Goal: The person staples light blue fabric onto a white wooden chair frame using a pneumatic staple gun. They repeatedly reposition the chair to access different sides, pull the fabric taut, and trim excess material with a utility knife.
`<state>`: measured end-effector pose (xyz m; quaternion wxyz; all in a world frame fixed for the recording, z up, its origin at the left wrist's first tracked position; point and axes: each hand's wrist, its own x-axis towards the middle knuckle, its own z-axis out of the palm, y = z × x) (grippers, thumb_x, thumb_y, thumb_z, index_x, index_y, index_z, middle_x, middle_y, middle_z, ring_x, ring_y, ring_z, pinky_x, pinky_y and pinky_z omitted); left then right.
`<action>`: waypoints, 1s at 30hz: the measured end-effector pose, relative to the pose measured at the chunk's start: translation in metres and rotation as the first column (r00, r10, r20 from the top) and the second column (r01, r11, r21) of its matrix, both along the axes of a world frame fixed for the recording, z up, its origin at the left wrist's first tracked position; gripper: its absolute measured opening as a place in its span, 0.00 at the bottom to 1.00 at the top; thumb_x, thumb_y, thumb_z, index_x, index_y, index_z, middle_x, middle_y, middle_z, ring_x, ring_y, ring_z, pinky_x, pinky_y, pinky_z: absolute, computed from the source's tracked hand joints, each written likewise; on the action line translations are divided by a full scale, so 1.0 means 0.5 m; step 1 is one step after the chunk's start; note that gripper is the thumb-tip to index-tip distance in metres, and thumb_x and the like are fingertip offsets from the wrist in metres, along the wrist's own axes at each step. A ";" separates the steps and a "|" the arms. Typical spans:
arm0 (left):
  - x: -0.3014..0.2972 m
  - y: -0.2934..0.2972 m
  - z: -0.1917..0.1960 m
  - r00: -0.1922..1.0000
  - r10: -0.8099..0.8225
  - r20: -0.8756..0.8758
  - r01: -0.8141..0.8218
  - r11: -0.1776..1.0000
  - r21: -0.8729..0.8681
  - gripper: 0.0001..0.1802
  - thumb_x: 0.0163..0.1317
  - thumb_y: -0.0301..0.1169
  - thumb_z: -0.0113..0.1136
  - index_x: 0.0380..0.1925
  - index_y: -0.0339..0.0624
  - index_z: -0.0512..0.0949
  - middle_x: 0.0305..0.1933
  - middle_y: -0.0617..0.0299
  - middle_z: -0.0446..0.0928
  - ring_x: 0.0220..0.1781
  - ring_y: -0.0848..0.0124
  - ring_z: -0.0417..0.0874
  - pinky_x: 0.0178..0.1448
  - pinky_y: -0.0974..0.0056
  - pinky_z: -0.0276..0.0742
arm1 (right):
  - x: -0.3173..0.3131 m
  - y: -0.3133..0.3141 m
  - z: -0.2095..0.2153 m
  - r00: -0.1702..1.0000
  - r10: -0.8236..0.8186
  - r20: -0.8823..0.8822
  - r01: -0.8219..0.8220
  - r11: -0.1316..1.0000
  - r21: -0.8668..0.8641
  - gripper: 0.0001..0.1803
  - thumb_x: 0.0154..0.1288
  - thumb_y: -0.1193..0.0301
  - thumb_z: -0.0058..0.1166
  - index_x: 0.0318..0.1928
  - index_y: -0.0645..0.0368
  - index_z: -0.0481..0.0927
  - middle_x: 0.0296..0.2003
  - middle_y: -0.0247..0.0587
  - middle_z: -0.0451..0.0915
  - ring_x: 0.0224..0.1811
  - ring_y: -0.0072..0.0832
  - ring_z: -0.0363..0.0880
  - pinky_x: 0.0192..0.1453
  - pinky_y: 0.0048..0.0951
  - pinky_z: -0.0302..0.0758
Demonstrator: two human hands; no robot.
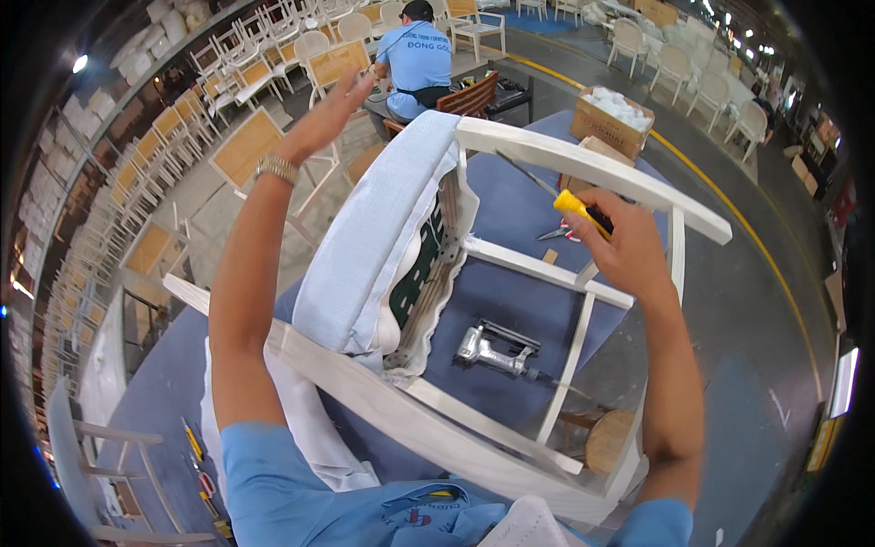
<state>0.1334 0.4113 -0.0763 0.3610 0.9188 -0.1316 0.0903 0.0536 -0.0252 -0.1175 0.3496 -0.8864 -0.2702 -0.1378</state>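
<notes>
A whitish wooden chair frame (510,263) lies tipped over before me, with a light-blue upholstered cushion (378,219) on its left part. The cushion's fabric edge hangs loose, showing dark green webbing (417,273) inside. Raised beyond the cushion's left side, my left hand (321,118) has its fingers stretched out and holds nothing. Wrapped round the yellow-and-black handle of a screwdriver (571,202), my right hand (627,244) is at the far right of the frame. The shaft points away to the left, close to the upper rail. A silver staple gun (497,351) lies inside the frame.
Blue-grey cloth (483,301) covers the worktable. Red-handled cutters (558,232) lie beyond the frame, near a cardboard box (612,123) of white pieces. A yellow-handled tool (193,439) and scissors (207,481) rest at left. A co-worker (415,59) sits ahead; stacked chairs (137,196) line the left.
</notes>
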 end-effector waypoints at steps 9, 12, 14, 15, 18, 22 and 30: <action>0.133 -0.108 -0.121 0.973 0.064 -0.222 -0.011 0.972 0.233 0.70 0.53 0.80 0.52 0.75 0.25 0.53 0.76 0.28 0.58 0.79 0.46 0.63 0.79 0.57 0.58 | -0.001 -0.001 0.007 0.996 0.010 -0.086 -0.003 0.997 0.074 0.18 0.67 0.61 0.65 0.49 0.62 0.84 0.31 0.45 0.86 0.31 0.30 0.84 0.40 0.29 0.76; 0.117 -0.103 -0.131 0.994 0.042 -0.103 -0.008 0.949 0.315 0.65 0.52 0.77 0.58 0.67 0.23 0.63 0.64 0.27 0.73 0.68 0.42 0.77 0.72 0.55 0.70 | -0.007 0.014 0.023 0.992 0.024 -0.127 -0.016 0.998 0.063 0.17 0.69 0.63 0.64 0.50 0.64 0.84 0.30 0.42 0.86 0.30 0.25 0.81 0.40 0.27 0.76; 0.103 -0.105 -0.134 0.990 0.087 -0.115 -0.033 0.913 0.406 0.67 0.53 0.78 0.57 0.69 0.23 0.60 0.68 0.24 0.67 0.72 0.40 0.72 0.73 0.52 0.68 | -0.011 0.025 0.021 0.989 0.061 -0.135 -0.048 0.994 0.100 0.16 0.70 0.64 0.63 0.50 0.64 0.84 0.30 0.39 0.86 0.30 0.23 0.80 0.39 0.27 0.75; 0.085 -0.118 -0.127 0.992 0.093 -0.088 -0.043 0.890 0.455 0.67 0.53 0.78 0.56 0.70 0.23 0.59 0.70 0.23 0.64 0.74 0.40 0.69 0.74 0.51 0.68 | -0.011 0.023 0.018 0.987 0.093 -0.130 -0.076 0.988 0.134 0.15 0.72 0.65 0.62 0.50 0.65 0.84 0.30 0.36 0.86 0.29 0.19 0.78 0.37 0.25 0.74; 0.012 -0.135 -0.116 0.997 0.074 -0.003 -0.059 0.816 0.575 0.68 0.56 0.78 0.53 0.73 0.23 0.55 0.75 0.21 0.54 0.79 0.39 0.60 0.77 0.48 0.64 | -0.010 0.022 0.012 0.983 0.097 -0.153 -0.074 0.986 0.152 0.16 0.72 0.65 0.62 0.50 0.66 0.84 0.30 0.36 0.85 0.29 0.18 0.77 0.36 0.23 0.72; -0.047 -0.092 -0.095 0.999 -0.037 0.010 0.028 0.884 0.467 0.59 0.67 0.75 0.40 0.77 0.31 0.53 0.80 0.32 0.50 0.83 0.46 0.53 0.83 0.51 0.51 | -0.006 0.018 0.004 0.965 0.132 -0.229 -0.098 0.983 0.153 0.16 0.73 0.66 0.61 0.52 0.66 0.83 0.31 0.36 0.85 0.30 0.16 0.77 0.33 0.20 0.71; 0.013 0.103 0.031 1.000 0.026 0.006 -0.022 0.934 -0.356 0.50 0.72 0.72 0.33 0.79 0.46 0.55 0.82 0.49 0.56 0.83 0.57 0.55 0.83 0.54 0.49 | -0.002 0.000 0.005 0.955 0.088 -0.282 -0.034 0.981 0.192 0.17 0.74 0.66 0.60 0.54 0.66 0.81 0.32 0.36 0.85 0.29 0.15 0.77 0.31 0.18 0.71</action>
